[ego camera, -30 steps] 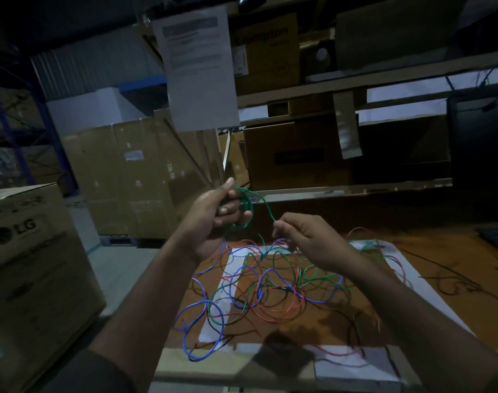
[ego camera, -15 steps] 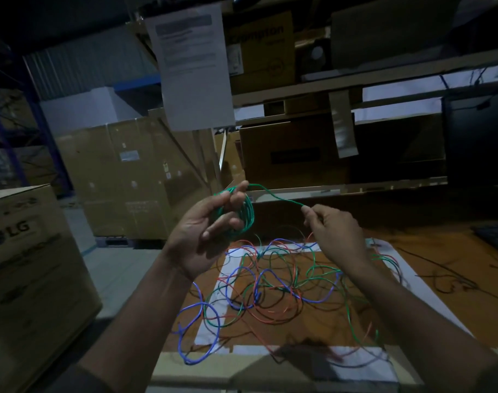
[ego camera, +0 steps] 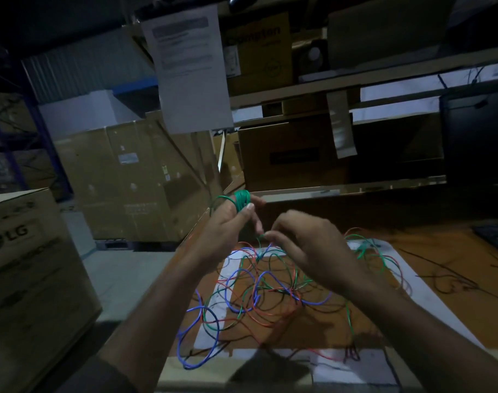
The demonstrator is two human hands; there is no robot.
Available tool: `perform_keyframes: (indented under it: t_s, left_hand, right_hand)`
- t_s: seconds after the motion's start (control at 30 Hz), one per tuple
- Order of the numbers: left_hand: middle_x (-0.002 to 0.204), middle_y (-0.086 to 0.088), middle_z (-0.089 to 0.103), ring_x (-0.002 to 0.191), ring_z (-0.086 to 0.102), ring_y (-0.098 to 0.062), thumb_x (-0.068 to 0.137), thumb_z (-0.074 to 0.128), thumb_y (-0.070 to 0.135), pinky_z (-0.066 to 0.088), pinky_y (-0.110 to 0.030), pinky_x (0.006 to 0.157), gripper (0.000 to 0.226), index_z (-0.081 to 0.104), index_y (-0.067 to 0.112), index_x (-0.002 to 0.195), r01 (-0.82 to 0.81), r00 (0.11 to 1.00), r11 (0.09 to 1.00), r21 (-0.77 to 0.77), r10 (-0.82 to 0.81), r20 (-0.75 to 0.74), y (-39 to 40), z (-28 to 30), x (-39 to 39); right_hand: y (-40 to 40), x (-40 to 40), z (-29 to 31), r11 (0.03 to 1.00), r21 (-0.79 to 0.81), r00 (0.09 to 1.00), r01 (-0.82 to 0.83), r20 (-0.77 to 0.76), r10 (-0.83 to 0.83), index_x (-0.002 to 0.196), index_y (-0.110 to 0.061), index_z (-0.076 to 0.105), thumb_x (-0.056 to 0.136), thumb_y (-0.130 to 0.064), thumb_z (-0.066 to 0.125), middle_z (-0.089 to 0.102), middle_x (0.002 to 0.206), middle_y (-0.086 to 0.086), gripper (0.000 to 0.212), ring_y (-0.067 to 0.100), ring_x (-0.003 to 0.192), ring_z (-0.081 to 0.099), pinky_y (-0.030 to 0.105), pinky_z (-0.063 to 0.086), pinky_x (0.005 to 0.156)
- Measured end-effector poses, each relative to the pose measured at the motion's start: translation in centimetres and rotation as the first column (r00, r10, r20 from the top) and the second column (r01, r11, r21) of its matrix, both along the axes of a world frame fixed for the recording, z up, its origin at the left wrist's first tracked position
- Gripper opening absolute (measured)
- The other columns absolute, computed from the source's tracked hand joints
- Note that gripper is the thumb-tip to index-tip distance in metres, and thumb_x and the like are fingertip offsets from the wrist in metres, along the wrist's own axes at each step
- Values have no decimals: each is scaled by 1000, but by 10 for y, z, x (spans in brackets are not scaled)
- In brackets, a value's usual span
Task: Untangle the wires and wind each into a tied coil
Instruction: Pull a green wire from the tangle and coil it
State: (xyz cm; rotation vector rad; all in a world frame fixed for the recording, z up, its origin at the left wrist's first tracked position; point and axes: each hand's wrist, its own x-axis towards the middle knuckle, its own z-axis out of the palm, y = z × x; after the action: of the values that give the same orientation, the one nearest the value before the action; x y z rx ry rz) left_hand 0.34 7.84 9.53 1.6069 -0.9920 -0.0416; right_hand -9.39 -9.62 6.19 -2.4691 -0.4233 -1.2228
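Left hand: the left hand (ego camera: 228, 222) is raised above the far left part of the table, fingers curled, with a green coil (ego camera: 241, 200) wound round the fingertips and pinned by the thumb.
Right hand: the right hand (ego camera: 307, 245) sits just right of the left one, back to the camera, fingers bent inward; its fingertips (ego camera: 270, 236) pinch the green wire (ego camera: 259, 245) where it rises from the heap.
Green wire: a short run of it goes from the pinch down into the tangle; another loop of it curves out to the left of the coil.
Tangle: a loose tangle of wires (ego camera: 259, 290), blue, red and green, lies spread on the table below both hands, partly over a white sheet (ego camera: 429, 310).
Blue loop: one blue loop (ego camera: 198, 336) reaches toward the near left edge of the table.
Table: a brown table (ego camera: 454, 251) with thin dark wires (ego camera: 452, 282) lying on its right side, well apart from the tangle.
Surroundings: a cardboard box (ego camera: 29, 273) stands at near left; larger cartons (ego camera: 134, 182) are farther back, shelves (ego camera: 355, 80) rise behind the table, and a printed paper (ego camera: 189, 69) hangs above.
Light: dim, so fine detail in the heap is hard to make out.
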Motion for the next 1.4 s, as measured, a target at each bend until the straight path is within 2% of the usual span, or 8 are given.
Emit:
perform_keyframes:
  t_s: [0.2, 0.47, 0.67, 0.73, 0.87, 1.1, 1.27, 1.4]
  left_hand:
    - [74, 2, 71, 59, 55, -17, 113, 33, 25, 43, -22, 52, 41, 63, 19, 87, -13, 985, 972, 235, -28, 169, -5, 1, -19]
    - [56, 4, 44, 45, 44, -2, 108, 44, 17, 43, -15, 50, 27, 66, 4, 98, 210, 942, 976, -64, -219, -255, 7, 5, -17]
    - [53, 7, 35, 37, 31, -8, 109, 42, 20, 50, -21, 71, 25, 60, 11, 94, 372, 499, 620, -691, -761, -414, 37, 23, 7]
    - [59, 6, 51, 43, 51, -8, 109, 42, 16, 58, -29, 79, 27, 61, 11, 90, 206, 567, 585, -784, -725, -391, 44, 30, 9]
    - [80, 0, 75, 77, 77, -15, 110, 41, 19, 65, -41, 82, 38, 65, 13, 80, -78, 765, 568, -819, -493, -414, 38, 39, 5]
    - [119, -14, 76, 117, 71, -24, 112, 32, 24, 48, -41, 111, 37, 54, 21, 82, -74, 814, 595, -800, -427, -393, 30, 37, 14]
    - [130, -13, 71, 140, 53, -13, 114, 25, 24, 31, -34, 120, 56, 76, 22, 91, -101, 990, 923, -370, 56, -131, 19, 18, 13]
    - [87, -5, 77, 93, 74, -19, 113, 33, 21, 55, -29, 85, 41, 66, 5, 95, -115, 993, 993, -9, 115, 25, 12, -4, 5]
  right_hand:
    - [-15, -4, 22, 989, -63, 978, 135, 172, -122, 94, -23, 56, 94, -41, 67, 52, 86, -7, 21, 12, 66, 53, 33, 48, 54]
    - [-44, 9, 12, 942, -208, 959, 265, 161, -234, 100, -19, 60, 104, -46, 41, 59, 89, -1, 33, 18, 73, 56, 35, 46, 58]
    - [-78, 17, -9, 971, 123, 978, 207, -1, -208, 95, -21, 56, 102, -57, 34, 57, 72, -7, 43, 14, 63, 56, 35, 44, 54]
    - [-82, 19, -17, 944, 304, 991, 130, -83, -109, 100, -20, 52, 99, -52, 38, 57, 69, -4, 35, 9, 57, 57, 36, 45, 49]
    - [-62, 18, -30, 965, 252, 994, 71, -95, -48, 100, -23, 52, 99, -58, 34, 59, 70, -6, 39, 3, 61, 59, 20, 42, 49]
    - [-26, 16, -47, 951, -304, 999, 51, 16, -49, 103, -31, 61, 100, -52, 39, 63, 89, -9, 30, 17, 70, 66, 31, 45, 51]
    - [-5, 1, -27, 970, -215, 993, -116, -12, 117, 107, -28, 66, 104, -45, 49, 53, 93, -11, 24, 9, 72, 56, 25, 34, 57]
    - [-4, 2, 1, 985, 67, 981, -160, 122, 151, 103, -23, 69, 101, -34, 60, 50, 89, -11, 15, 6, 72, 52, 29, 45, 60]
